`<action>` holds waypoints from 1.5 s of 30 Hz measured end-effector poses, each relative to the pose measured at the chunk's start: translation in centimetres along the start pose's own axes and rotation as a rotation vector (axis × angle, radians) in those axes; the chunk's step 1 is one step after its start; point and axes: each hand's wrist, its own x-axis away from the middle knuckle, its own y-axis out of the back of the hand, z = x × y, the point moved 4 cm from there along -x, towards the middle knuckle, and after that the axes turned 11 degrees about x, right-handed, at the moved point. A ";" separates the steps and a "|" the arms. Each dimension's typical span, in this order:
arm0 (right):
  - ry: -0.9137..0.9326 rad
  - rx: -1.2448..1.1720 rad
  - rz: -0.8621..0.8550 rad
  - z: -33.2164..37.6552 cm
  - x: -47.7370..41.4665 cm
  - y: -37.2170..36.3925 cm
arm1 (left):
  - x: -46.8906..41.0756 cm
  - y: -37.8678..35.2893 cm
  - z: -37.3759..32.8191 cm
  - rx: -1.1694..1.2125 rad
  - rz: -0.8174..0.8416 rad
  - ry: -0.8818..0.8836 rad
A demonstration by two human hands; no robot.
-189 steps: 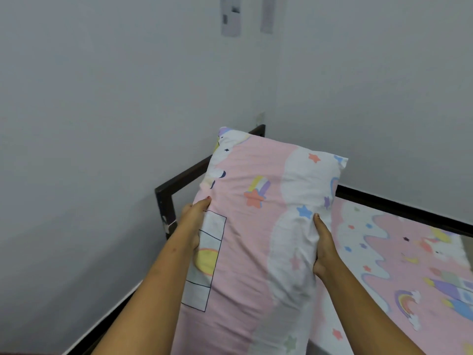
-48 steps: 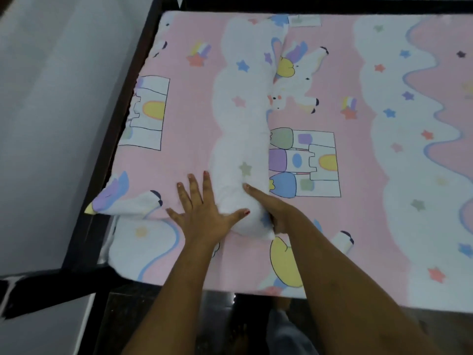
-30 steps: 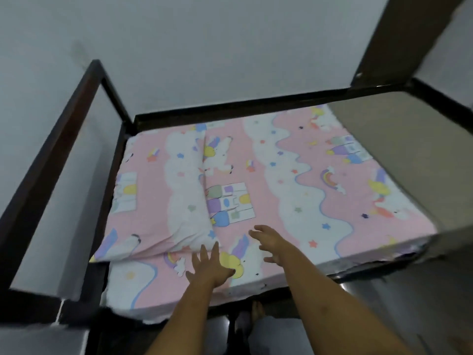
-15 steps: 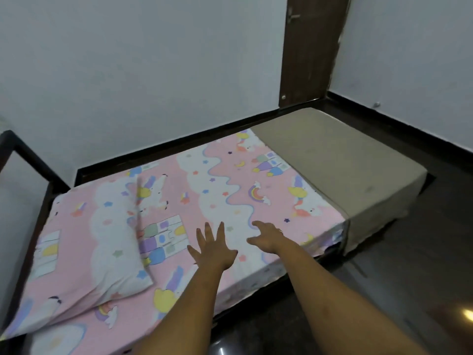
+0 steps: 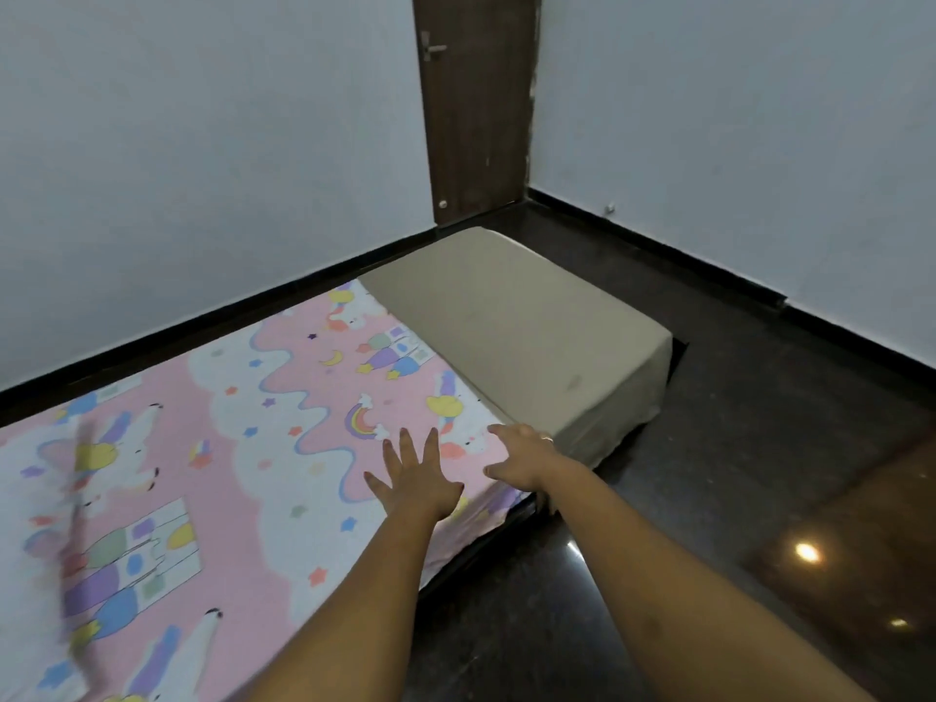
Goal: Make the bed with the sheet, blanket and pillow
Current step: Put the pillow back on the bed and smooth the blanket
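Pink and white sheet (image 5: 283,448) printed with wavy blue-edged cloud bands, small stars in blue, orange and green, rainbows, yellow moons, unicorns and pastel castles in purple, blue, green and yellow. Plain beige-tan mattress (image 5: 527,336) on the far right part of the bed. Dark brown wooden door (image 5: 476,103) with a silver handle. Pale grey-white walls (image 5: 202,144), black skirting. Glossy dark brown-black floor (image 5: 759,473) with bright light reflections.

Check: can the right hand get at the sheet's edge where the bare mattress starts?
Probably yes. The right hand is open and holds nothing, hovering right by the pink sheet edge beside the bare beige mattress. Nothing lies between them.
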 end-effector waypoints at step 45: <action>0.252 0.324 0.033 -52.9 -40.3 42.1 | -47.4 -7.7 -60.0 0.225 -0.132 0.324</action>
